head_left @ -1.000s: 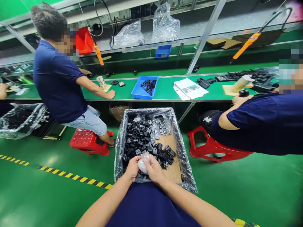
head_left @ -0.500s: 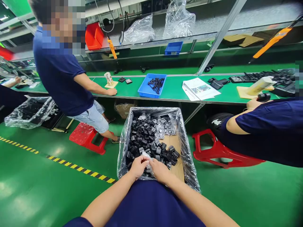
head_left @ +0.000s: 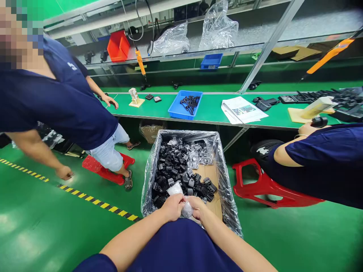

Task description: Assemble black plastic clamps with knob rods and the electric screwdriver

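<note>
A small clear plastic bag (head_left: 187,210) is pinched between my two hands at the near edge of the lined box. My left hand (head_left: 173,206) has its fingers closed on the bag from the left, and my right hand (head_left: 195,206) grips it from the right. A whitish part of the plastic (head_left: 175,188) sticks out beyond my left fingers. Below and beyond my hands, many black plastic parts (head_left: 172,158) lie heaped in the box (head_left: 227,185), some wrapped in clear film. Bare cardboard shows on the box's right side.
Behind the box runs a green bench (head_left: 159,109) with a blue tray (head_left: 177,109) of black rods and papers (head_left: 241,109). One person stands at left by a red stool (head_left: 99,168); another sits at right on a red stool (head_left: 272,189).
My hands have moved slightly nearer to my body, and more of the plastic shows. The person at left has turned towards me and lifted a hand off the bench edge.
</note>
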`<state>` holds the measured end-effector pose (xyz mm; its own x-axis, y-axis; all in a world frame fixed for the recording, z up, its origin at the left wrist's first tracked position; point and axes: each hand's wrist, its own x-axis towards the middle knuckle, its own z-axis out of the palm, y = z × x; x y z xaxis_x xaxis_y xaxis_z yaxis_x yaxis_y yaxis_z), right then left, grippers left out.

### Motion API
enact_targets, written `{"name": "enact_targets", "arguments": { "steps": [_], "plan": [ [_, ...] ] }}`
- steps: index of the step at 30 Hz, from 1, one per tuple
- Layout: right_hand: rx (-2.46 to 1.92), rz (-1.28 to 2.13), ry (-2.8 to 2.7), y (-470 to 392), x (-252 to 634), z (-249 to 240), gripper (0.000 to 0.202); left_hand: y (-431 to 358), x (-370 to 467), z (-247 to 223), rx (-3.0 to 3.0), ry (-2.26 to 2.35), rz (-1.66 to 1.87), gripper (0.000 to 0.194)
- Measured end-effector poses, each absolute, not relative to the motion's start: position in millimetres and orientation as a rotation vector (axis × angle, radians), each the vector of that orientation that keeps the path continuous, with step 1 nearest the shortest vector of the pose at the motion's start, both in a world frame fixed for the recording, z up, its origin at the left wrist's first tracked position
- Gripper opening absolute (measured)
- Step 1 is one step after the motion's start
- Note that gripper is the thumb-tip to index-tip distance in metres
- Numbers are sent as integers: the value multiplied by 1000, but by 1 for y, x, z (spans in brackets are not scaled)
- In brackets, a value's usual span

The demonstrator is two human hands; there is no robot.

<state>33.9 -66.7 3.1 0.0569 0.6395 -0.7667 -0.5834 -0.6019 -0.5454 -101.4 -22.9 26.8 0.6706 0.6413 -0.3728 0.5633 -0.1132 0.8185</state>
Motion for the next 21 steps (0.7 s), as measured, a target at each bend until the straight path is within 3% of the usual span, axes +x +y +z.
{"name": "enact_targets", "arguments": {
  "steps": [8,14,21],
  "plan": [
    [-1064,1814,-236,-85,52,33,30,-13,-111,10,1655,1069,138,16],
    [-1366,1698,-498,-87,35,4,24,-11,-111,14,1615,1000,104,13],
    [-1559,1654,-359,-88,35,-21,48,-15,-108,36,1722,900,-21,26]
  ]
}}
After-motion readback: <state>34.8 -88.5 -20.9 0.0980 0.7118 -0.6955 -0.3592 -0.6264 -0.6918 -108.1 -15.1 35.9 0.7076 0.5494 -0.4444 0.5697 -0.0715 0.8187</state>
